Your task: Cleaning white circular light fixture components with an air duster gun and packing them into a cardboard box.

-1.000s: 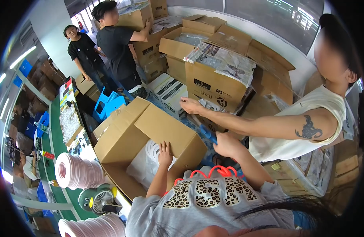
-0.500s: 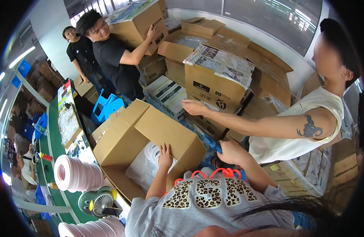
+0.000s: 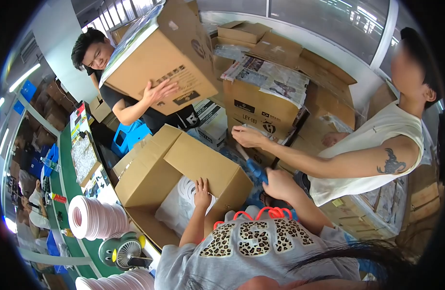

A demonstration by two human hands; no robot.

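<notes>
Brown corrugated cardboard forms the large open box (image 3: 145,176) at the centre of the frame, its stiff rectangular flap (image 3: 200,157) raised toward the middle. The left hand (image 3: 201,197) is held open, fingers spread, with its fingertips seemingly laid on the lower edge of that flap. Inside the box, smooth white ring-shaped coils (image 3: 185,187) are seen beside those fingertips, with crumpled translucent plastic sheeting (image 3: 172,210) spread beneath. By the right hand (image 3: 281,184), right of centre, a blue-handled tool with a pale shaft (image 3: 256,170) is gripped in closed fingers, its shaft pointed toward the upper left.

Near the tool's tip, the bare hand of a co-worker in a white sleeveless top (image 3: 367,145) is extended. At upper left of centre, a bulky printed cardboard carton (image 3: 164,63) is carried, tilted, by a person in black (image 3: 128,108).

At lower left, a ribbed pinkish-white cylindrical coil of tubing (image 3: 99,218) and a rounded penguin-shaped fan with a circular grille (image 3: 121,252) are set near a green tabletop (image 3: 67,162).
</notes>
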